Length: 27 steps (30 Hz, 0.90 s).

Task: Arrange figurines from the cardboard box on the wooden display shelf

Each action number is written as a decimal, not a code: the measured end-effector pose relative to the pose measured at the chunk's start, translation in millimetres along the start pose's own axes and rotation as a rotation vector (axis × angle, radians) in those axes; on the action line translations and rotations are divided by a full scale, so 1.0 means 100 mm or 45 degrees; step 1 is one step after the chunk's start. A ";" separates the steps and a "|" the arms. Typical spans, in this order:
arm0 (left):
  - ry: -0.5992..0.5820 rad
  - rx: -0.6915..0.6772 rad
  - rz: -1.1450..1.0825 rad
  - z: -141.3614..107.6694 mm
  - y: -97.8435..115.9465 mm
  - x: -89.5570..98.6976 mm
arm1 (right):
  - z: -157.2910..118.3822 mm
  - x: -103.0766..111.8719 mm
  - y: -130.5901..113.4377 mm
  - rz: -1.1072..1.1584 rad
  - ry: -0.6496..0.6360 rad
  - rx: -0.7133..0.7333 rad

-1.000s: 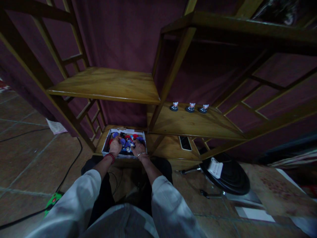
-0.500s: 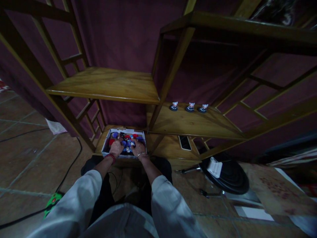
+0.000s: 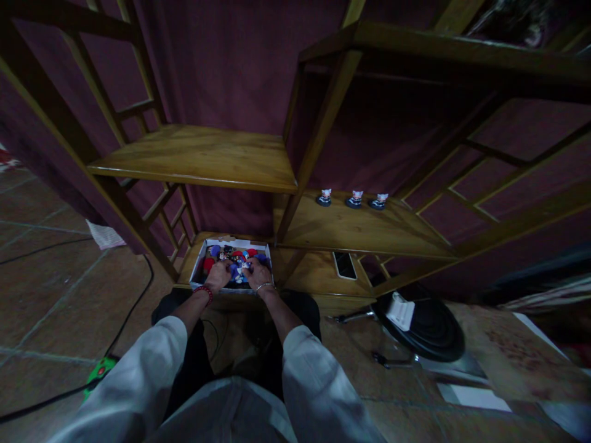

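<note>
A shallow white cardboard box (image 3: 197, 280) full of small red, blue and dark figurines (image 3: 226, 252) stands on the low shelf before me. Both my hands are inside it. My left hand (image 3: 218, 276), a red bead bracelet at its wrist, has curled fingers among the figurines; whatever they hold is hidden. On the other side, my right hand (image 3: 259, 275), with a silver bangle, has its thumb and fingers closed at a blue-and-white figurine (image 3: 242, 271). The hands are a short gap apart, with that figurine between them.
Three small figurines (image 3: 354, 199) on dark bases stand on the right-hand shelf (image 3: 360, 231). A phone (image 3: 345, 266) lies on the lower board. At right is a black round stool (image 3: 431, 326) with a white object on it; a green power socket (image 3: 100, 371) with cables lies on the floor left.
My left hand's fingers have curled in a little, and my right hand's fingers have drawn together at the blue-and-white figurine. The box and shelf figurines have stayed put.
</note>
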<state>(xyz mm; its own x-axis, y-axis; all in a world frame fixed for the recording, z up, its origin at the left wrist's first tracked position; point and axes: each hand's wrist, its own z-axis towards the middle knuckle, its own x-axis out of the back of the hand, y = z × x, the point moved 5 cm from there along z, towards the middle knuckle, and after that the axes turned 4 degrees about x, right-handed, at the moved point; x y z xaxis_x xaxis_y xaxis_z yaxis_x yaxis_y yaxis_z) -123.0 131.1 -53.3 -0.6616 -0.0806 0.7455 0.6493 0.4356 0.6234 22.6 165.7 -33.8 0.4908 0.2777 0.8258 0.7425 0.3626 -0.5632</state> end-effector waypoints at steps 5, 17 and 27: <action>-0.118 0.038 -0.205 0.00 -0.02 -0.07 | 0.01 0.00 0.02 0.014 -0.002 -0.041; -0.123 0.053 -0.343 -0.06 0.05 0.00 | 0.03 -0.01 0.00 0.049 -0.027 0.016; -0.118 0.088 -0.472 -0.10 0.08 0.09 | 0.06 -0.05 0.02 0.033 -0.120 -0.023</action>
<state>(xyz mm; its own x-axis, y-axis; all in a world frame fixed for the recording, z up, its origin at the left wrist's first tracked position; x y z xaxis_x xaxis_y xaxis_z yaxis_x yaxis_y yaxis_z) -120.0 125.2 -38.8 -0.8800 -0.1637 0.4460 0.3351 0.4515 0.8270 19.1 170.3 -38.8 0.4659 0.3694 0.8040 0.7383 0.3385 -0.5834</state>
